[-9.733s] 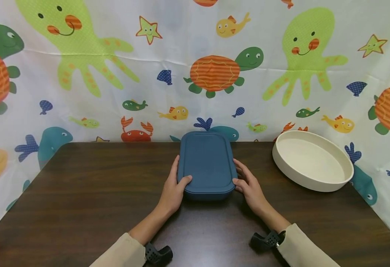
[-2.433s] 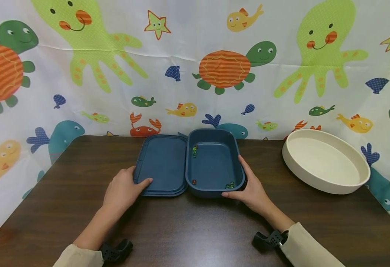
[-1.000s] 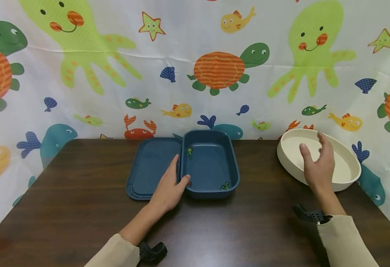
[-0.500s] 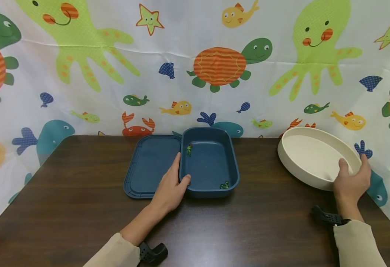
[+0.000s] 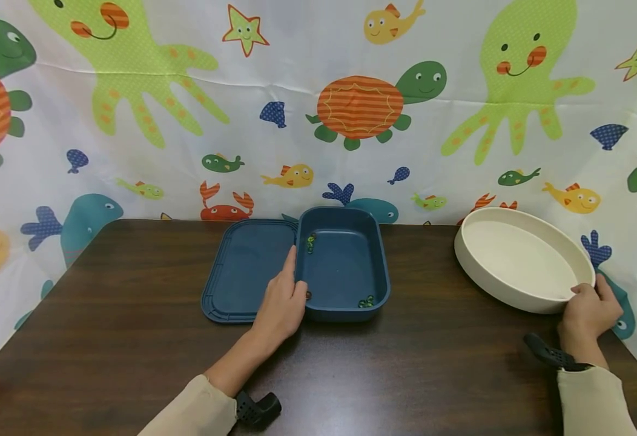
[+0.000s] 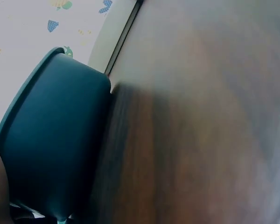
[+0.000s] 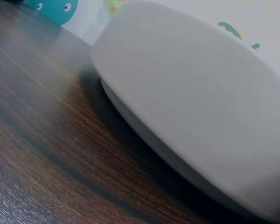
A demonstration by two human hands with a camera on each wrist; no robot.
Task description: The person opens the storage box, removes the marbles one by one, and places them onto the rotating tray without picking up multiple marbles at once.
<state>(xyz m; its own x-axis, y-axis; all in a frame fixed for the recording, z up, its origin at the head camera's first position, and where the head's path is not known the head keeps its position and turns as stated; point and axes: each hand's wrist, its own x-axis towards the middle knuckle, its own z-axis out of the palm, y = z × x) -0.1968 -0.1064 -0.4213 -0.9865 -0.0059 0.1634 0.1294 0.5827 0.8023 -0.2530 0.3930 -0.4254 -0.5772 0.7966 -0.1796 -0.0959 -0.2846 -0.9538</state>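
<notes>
A deep blue rectangular container stands open-topped at the back middle of the table. Small green marbles lie in its front right corner, with more at its back left, and a reddish-brown marble shows by the left wall. My left hand holds the container's left side, thumb at the rim and index finger stretched along the wall. At the right, my right hand grips the front right rim of a round cream tray, thumb on top. The fingers beneath that tray are hidden.
The blue lid lies flat on the table against the container's left side. A dark wooden table carries everything, with a sea-animal curtain hanging behind its back edge.
The lid has come off the container and lies to its left. My right hand has left the container and reached the cream tray's rim; my left hand has shifted from the lid to the container.
</notes>
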